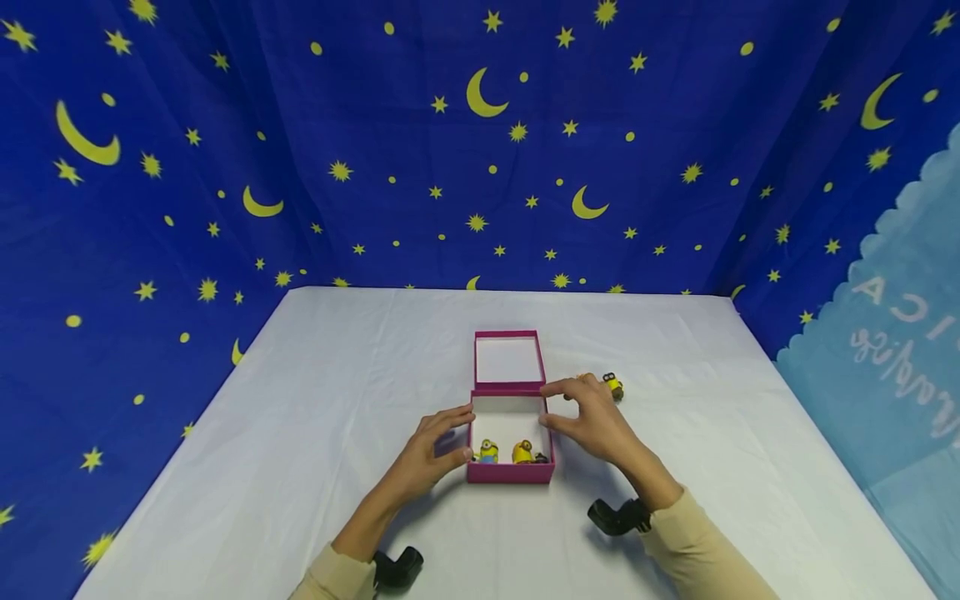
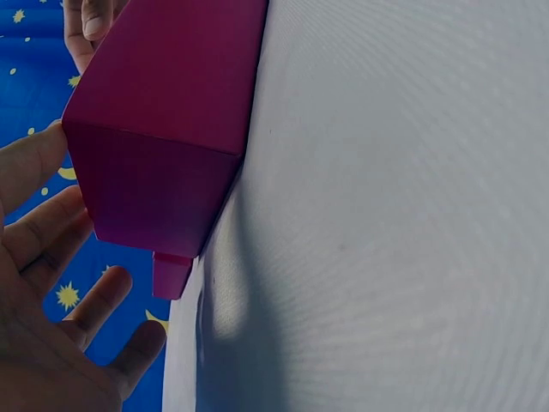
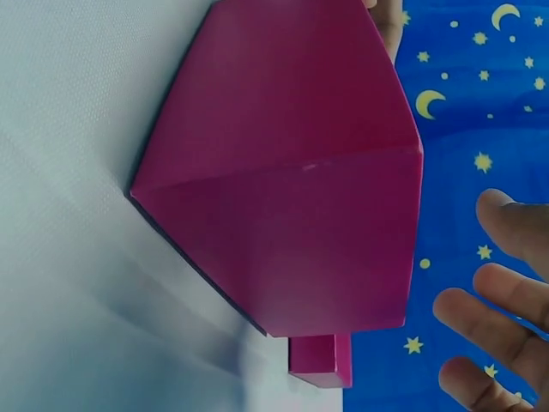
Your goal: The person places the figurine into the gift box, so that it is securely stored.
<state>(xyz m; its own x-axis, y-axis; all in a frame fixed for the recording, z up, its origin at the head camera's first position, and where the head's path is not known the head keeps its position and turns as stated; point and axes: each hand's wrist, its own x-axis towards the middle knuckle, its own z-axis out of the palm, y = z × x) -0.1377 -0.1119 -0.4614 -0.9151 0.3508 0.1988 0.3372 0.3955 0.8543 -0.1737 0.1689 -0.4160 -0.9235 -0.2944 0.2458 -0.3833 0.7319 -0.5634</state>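
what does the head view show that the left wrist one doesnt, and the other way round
Only the head view: yellow figures inside the magenta box, another yellow figure beyond the right hand, and the black wrist devices.

Only the left wrist view: a broad look at the box's outer left wall.

Both: box, lid, left hand, right hand, white surface and starry blue cloth.

Pink box, figurines on white cloth

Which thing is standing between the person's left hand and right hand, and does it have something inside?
Between the left hand and the right hand stands the open pink box, with small yellow figures inside; the head view shows this.
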